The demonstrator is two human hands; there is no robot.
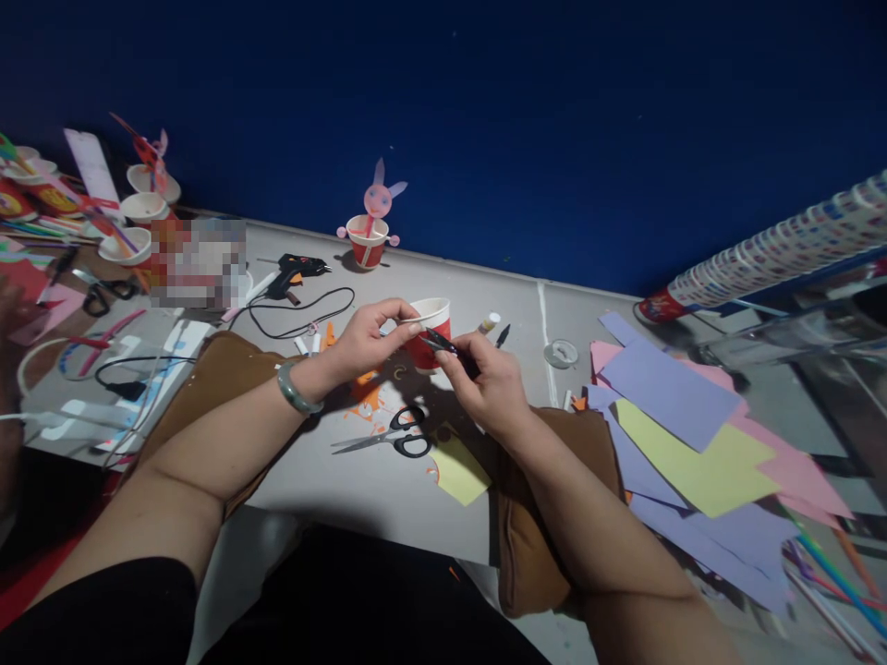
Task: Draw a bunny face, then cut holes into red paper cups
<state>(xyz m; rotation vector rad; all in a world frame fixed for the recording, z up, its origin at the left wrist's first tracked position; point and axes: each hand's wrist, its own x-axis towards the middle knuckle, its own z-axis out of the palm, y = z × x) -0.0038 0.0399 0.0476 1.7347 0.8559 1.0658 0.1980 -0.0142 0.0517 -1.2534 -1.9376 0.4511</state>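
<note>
Above the middle of the table, my right hand [486, 374] is closed on a slim black pen-like thing [438, 340], its end pointing at my other hand. My left hand [374, 337] pinches thumb and forefinger together at that end; anything small between them is hidden. Just behind my fingertips stands a red and white paper cup [433, 319]. Black-handled scissors [398, 434] lie partly open below my hands, beside a piece of yellow paper [461, 471] and orange paper scraps [370, 397].
A glue gun [297, 271] with its cord lies behind on the left, near a cup with a pink rabbit figure [374, 217]. Coloured paper sheets [672, 388] pile up on the right, below a long stack of cups [783, 245]. Brown cushions [554, 480] lie under my forearms.
</note>
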